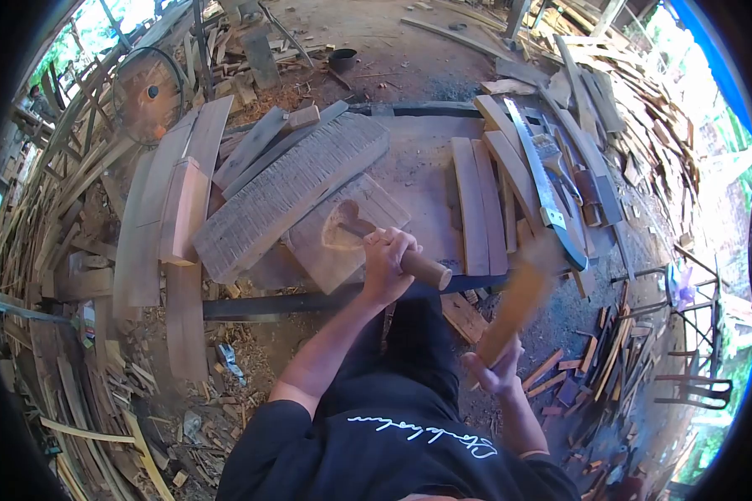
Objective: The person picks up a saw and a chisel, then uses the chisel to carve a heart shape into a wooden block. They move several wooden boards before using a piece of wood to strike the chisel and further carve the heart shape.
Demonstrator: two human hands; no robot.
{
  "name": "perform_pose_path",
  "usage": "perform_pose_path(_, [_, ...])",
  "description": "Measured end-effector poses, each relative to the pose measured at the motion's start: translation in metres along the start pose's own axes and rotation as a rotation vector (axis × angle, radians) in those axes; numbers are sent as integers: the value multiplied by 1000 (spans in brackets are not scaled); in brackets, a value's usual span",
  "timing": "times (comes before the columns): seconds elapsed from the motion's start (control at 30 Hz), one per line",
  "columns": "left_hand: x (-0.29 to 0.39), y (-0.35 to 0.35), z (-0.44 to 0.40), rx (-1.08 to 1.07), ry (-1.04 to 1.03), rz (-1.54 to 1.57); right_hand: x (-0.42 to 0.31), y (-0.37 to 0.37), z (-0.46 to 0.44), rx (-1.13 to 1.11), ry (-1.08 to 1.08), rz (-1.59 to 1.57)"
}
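Observation:
My left hand (386,265) is wrapped round the wooden handle of a chisel (428,272). The chisel's blade points into a rounded hollow (340,231) carved in a flat wooden board (316,259) on the bench. In my right hand (495,367) is a wooden mallet (518,305), a thick club of wood raised off the bench to the right of the chisel. Its upper end is smeared by motion. Behind the carved board lies a large thick slab (297,192) with a rough, ridged top.
Planks (470,209) lie on the bench's right side, beside a handsaw (533,167) with a teal handle and a brush (551,159). More boards (154,225) rest at the left. Scrap wood (593,367) and shavings cover the ground; a dark bowl (342,59) stands beyond.

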State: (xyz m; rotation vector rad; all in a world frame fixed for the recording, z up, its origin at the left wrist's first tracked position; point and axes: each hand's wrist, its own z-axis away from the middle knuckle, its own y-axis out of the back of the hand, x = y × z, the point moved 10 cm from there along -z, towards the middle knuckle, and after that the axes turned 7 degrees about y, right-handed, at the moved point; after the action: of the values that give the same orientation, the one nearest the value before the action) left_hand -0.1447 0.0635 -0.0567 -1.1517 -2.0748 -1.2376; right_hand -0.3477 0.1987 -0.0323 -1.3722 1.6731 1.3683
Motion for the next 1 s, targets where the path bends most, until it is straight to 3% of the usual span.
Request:
perform_pose_path(0.1, [0, 2, -3, 35, 7, -6, 4, -13, -6, -44, 89, 119])
perform_pose_path(0.13, [0, 1, -1, 40, 3, -5, 43, -29, -1, -103, -144, 106])
perform_pose_path(0.23, [0, -10, -4, -14, -18, -65, 51, -21, 1, -153, -251, 187])
perform_pose_path(0.3, [6, -3, 2, 39, -32, -60, 16, -5, -3, -56, -124, 111])
perform_pose_path(0.33, [3, -5, 2, 39, -24, -61, -16, 2, -10, 45, 93, 34])
perform_pose_path(0.43, [8, -2, 0, 1, -28, -55, 14, -6, 13, 88, 172, -219])
perform_pose_path(0.5, [7, -7, 1, -9, -24, -80, 47, -32, 2, -147, -143, 208])
perform_pose_path(0.57, [0, -12, 2, -14, -20, -110, 85, -27, 19, -147, -278, 128])
perform_pose_path(0.7, [2, -17, 16, -91, -72, -154, 32, 3, 12, 10, -226, -12])
perform_pose_path(0.77, [9, -11, 14, -94, -84, -181, 31, 20, 23, 138, -2, -76])
perform_pose_path(0.87, [14, 0, 15, -99, -113, -213, 44, 18, 32, 100, -149, -155])
perform_pose_path(1.0, [4, 4, 19, -115, -141, -172, 26, 18, 19, 89, -88, -102])
